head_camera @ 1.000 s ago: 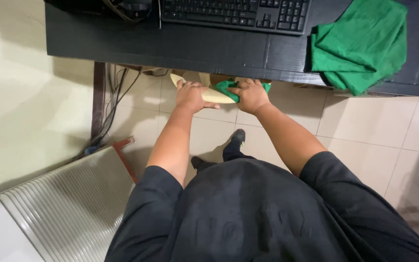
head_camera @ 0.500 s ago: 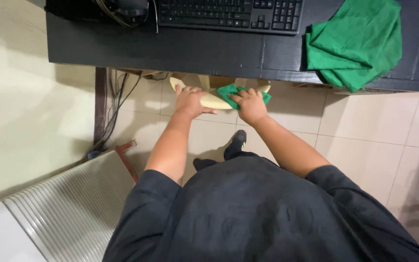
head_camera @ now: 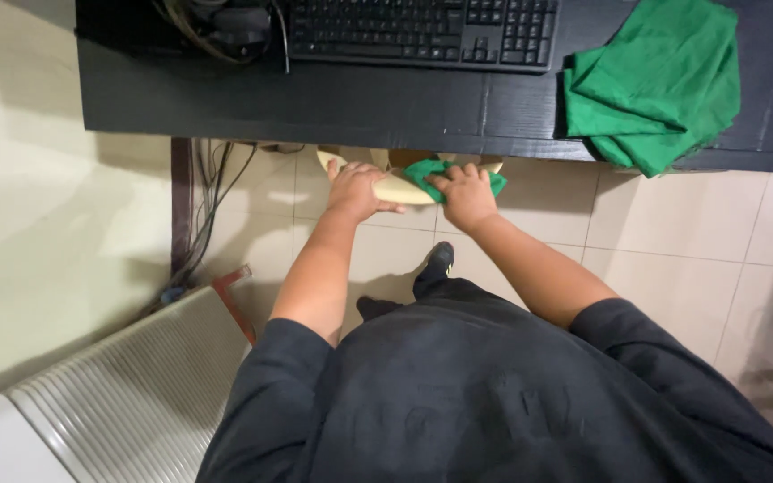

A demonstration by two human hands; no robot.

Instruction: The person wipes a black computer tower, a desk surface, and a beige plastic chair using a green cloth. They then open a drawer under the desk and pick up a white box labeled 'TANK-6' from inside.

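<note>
The person wears a dark grey, short-sleeved shirt [head_camera: 494, 394], loose and creased, with faint tone-on-tone lettering across the chest. Both forearms are bare. At 12 o'clock from the shirt, black shoes [head_camera: 437, 261] with dark trousers.

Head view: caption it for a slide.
Left hand steadies a cream stool seat while right hand presses a green cloth on it.

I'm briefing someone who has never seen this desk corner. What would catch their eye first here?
Most striking is the pile of bright green folded cloths on the right of the black wooden desk, beside a black keyboard. Just below the desk edge, the right hand presses a small green cloth onto a cream curved plastic seat back, which the left hand grips.
</note>
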